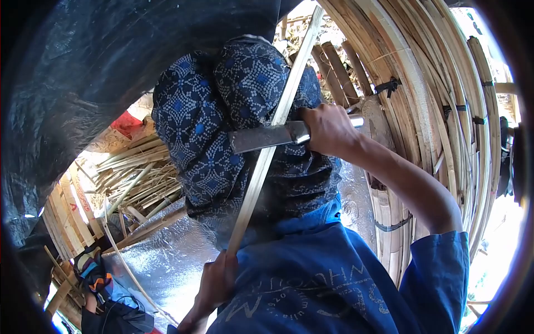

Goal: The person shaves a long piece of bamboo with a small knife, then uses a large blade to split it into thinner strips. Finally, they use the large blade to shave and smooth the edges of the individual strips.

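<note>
A long, pale bamboo strip (253,192) runs slantwise across my lap, from near my belly up past my knees. My left hand (216,283) is closed around its lower end. In my right hand (331,129) is the handle of a broad-bladed knife (258,138), its metal butt showing beyond the fist. The blade lies crosswise over the strip, at about the middle of its length, and seems to touch it. Under both is dark blue patterned cloth (206,128) covering my bent legs.
Bundled bamboo slats (414,83), tied with black bands, curve along the right. Loose split strips (139,172) pile up on the left. Silvery sheeting (161,256) covers the ground. Dark plastic sheet (61,100) hangs at upper left. Another person (105,295) is partly visible at lower left.
</note>
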A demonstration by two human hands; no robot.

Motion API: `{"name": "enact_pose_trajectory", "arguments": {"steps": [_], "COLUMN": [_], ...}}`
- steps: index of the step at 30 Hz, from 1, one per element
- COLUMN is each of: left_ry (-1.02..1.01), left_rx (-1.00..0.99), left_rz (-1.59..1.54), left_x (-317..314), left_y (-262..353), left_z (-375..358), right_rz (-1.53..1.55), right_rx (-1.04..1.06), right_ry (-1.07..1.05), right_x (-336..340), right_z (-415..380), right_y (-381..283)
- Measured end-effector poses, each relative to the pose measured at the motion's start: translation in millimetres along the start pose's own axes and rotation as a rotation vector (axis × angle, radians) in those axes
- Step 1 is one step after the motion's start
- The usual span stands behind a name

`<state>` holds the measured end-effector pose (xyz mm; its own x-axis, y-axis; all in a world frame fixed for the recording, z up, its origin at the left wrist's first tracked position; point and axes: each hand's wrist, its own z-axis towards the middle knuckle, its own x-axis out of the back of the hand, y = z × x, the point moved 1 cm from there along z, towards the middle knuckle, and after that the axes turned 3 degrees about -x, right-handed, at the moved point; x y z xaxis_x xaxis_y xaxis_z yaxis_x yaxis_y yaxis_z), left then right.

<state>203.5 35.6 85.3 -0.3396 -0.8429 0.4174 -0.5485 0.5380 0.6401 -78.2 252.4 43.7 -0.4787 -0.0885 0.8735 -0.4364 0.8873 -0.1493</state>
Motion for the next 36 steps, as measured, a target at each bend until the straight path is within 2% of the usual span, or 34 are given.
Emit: {"name": "enact_pose_trajectory", "arguments": {"steps": [2, 6, 9, 11, 15, 17, 19, 21, 25, 27, 28, 30, 31, 33, 34, 36], "left_ry": [0.007, 0.009, -0.029, -0.032, -0.093, 0.034, 0.04, -0.103, -0.179, -0.096, -0.096, 0.161, 0.162, -0.025, -0.028, -0.151], "left_rx": [-0.088, -0.117, -0.121, -0.234, -0.239, -0.467, -0.471, -0.359, -0.304, -0.436, -0.441, -0.593, -0.595, -0.367, -0.357, -0.17], "left_rz": [-0.061, -0.116, -0.101, -0.135, -0.177, -0.156, -0.159, -0.3, -0.416, -0.392, -0.394, -0.233, -0.229, -0.187, -0.177, -0.237], "left_x": [-5, -3, -2, -8, -9, -19, -19, -18, -16, -23, -27, -30, -29, -18, -12, -4], "left_y": [-2, 1, 19, 33, 68, 67, 68, 71, 87, 92, 89, 70, 59, 38, 38, 43], "left_z": [11, 34, 62, 84, 134, 159, 167, 172, 188, 198, 198, 180, 169, 147, 141, 132], "right_rz": [0.051, 0.096, 0.191, 0.171, 0.196, 0.193, 0.235, 0.249, 0.267, 0.242, 0.219, 0.148, 0.151, 0.155, 0.177, 0.195], "right_rx": [-0.014, -0.082, -0.079, -0.138, -0.089, -0.103, -0.135, -0.141, -0.133, -0.132, -0.108, -0.086, -0.085, -0.065, -0.082, -0.063], "right_ry": [0.027, -0.021, 0.038, -0.067, -0.066, -0.064, -0.047, -0.026, -0.002, -0.014, -0.002, 0.004, 0.008, 0.07, 0.024, 0.029], "right_x": [-5, -4, -13, -7, -10, -9, -10, -15, -13, -13, -17, -17, -18, -25, -22, -22], "right_z": [2, -2, -2, -5, -6, -4, -1, 0, 1, 1, 2, -2, -1, -2, -1, 0], "right_y": [8, 11, 16, 12, 19, 21, 24, 32, 37, 38, 39, 32, 33, 34, 35, 38]}}
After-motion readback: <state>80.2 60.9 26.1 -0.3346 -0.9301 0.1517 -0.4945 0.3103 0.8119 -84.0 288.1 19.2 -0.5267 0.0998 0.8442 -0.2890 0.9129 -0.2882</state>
